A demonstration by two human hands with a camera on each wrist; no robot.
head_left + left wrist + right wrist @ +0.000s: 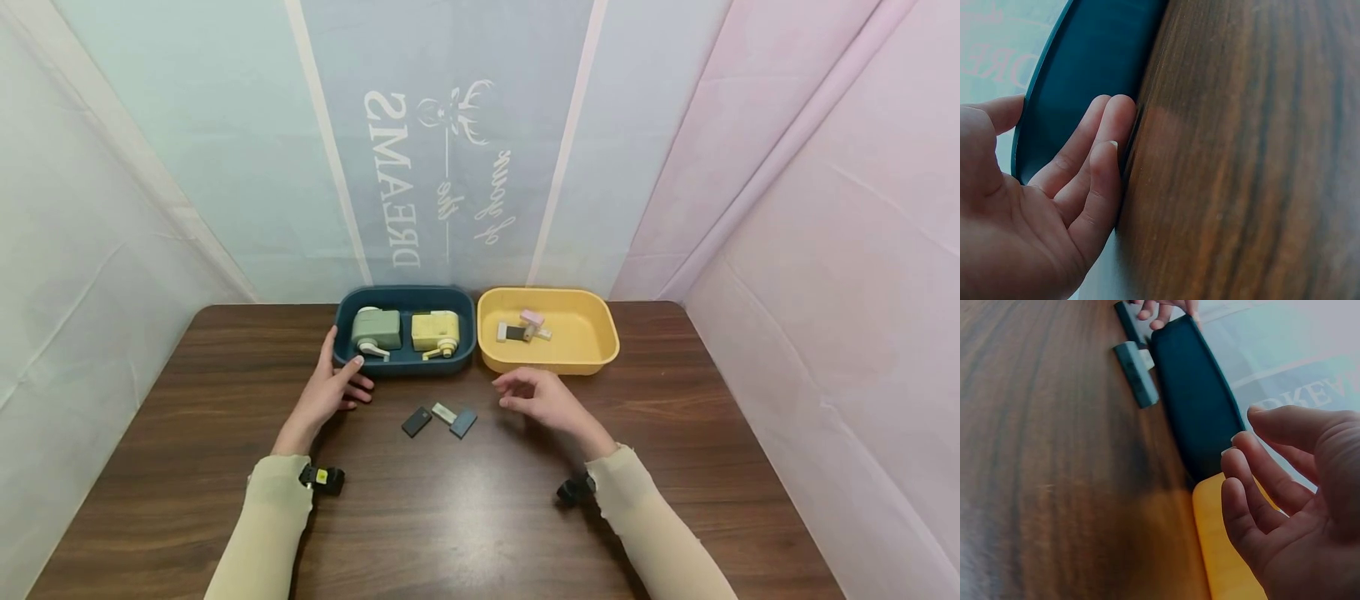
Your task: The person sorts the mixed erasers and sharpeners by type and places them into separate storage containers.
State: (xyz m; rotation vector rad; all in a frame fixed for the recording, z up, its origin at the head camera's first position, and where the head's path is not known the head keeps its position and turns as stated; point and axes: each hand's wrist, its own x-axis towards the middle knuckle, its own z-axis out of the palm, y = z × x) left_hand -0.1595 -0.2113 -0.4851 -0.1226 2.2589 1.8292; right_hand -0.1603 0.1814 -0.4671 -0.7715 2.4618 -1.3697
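My left hand [333, 390] is at the front left corner of a dark blue bin [406, 367], its fingers along the outer wall and the thumb at the rim [1038, 69]. Inside that bin stand a green boxy device [378, 329] and a yellow boxy device [433, 332], each with a small crank-like arm. The right hand [546, 400] hovers with bent, relaxed fingers before the yellow bin [551, 367], holding nothing. Between the hands lie a black flat stick [416, 422], a pale stick [444, 413] and a blue-grey stick [463, 422].
In the yellow bin are several small blocks, among them a pink block [532, 317] and a dark stick with a white end [513, 332]. Both bins stand side by side at the back edge of the wooden table [465, 533], before a hanging cloth [630, 150].
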